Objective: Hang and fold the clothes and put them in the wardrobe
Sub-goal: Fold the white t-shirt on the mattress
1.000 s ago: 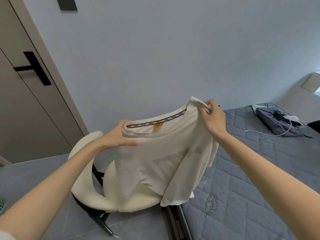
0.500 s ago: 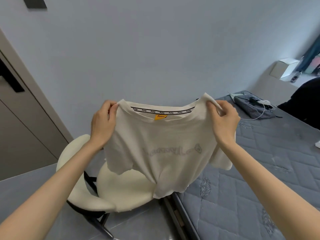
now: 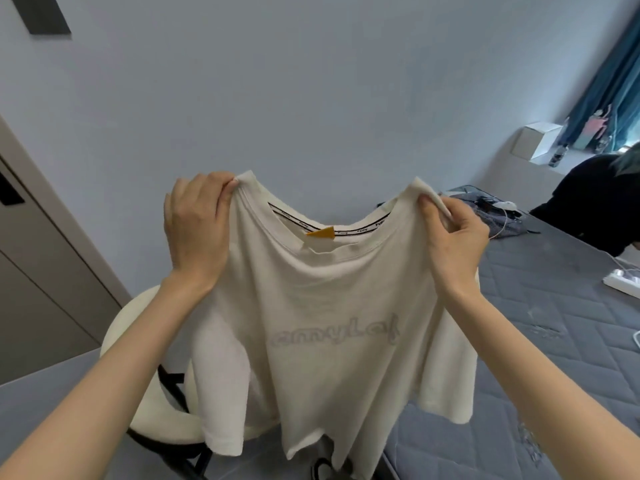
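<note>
- At nine o'clock, by the frame's edge, a grey-brown door (image 3: 41, 271) stands well apart from the work.
- Toward seven o'clock a cream chair (image 3: 138, 341) sits behind the hanging cloth. A sleeve hem dangles just before its seat and could snag there, I judge.
- At ten o'clock the left hand (image 3: 197, 226) pinches one shoulder seam, fingers curled over the fabric.
- Dead centre the cream T-shirt (image 3: 329, 323) hangs in mid-air between both hands, its yellow label (image 3: 322, 233) at twelve. Held by the shoulders, it probably falls straight, ready for folding or a hanger.
- At two o'clock the right hand (image 3: 450, 233) pinches the other shoulder likewise.
- From three to five o'clock the grey mattress (image 3: 554, 341) looks the nearest flat surface.
- Farther up it, a grey cloth heap (image 3: 495, 220) with cables, a power strip (image 3: 623, 282) and a person in dark clothing (image 3: 595, 209) would crowd a shirt laid there.
</note>
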`<state>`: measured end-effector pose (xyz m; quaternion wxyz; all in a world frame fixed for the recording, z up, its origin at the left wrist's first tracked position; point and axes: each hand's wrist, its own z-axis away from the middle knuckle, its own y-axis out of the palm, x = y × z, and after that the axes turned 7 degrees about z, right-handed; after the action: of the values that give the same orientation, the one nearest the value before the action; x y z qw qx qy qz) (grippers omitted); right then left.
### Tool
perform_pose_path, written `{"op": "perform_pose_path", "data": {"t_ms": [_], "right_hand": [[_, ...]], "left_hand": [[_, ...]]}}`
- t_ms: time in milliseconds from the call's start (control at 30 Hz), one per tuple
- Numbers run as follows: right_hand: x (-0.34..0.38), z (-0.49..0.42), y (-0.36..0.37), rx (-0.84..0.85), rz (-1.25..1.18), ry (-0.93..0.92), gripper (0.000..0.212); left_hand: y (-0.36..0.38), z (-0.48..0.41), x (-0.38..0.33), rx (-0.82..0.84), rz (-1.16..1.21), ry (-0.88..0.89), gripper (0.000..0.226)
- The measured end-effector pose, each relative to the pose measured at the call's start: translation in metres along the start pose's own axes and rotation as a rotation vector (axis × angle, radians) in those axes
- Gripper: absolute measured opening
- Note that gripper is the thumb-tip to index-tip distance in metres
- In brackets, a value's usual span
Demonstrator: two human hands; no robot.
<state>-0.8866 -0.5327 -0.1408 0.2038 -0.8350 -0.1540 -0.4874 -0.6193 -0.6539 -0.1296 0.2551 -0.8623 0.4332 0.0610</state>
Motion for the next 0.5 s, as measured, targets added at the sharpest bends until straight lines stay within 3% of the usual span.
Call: {"op": "perform_pose_path", "data": {"t_ms": [167, 300, 500], "right_hand": [[-0.053, 0.001, 0.018, 0.063, 0.230, 0.101, 0.009], [-0.095, 0.005, 0.037, 0.124, 0.343, 0.187, 0.011], [-0.165, -0.014, 0.074, 0.166, 0.439, 0.314, 0.015]], "left_hand": [[0.028, 0.038, 0.037, 0.288, -0.004, 0.007, 0.021], [0.065, 0.069, 0.061, 0.498, 0.040, -0.161, 0.019], [0.151, 0.082, 0.103, 0.854, -0.015, -0.249, 0.030]]}}
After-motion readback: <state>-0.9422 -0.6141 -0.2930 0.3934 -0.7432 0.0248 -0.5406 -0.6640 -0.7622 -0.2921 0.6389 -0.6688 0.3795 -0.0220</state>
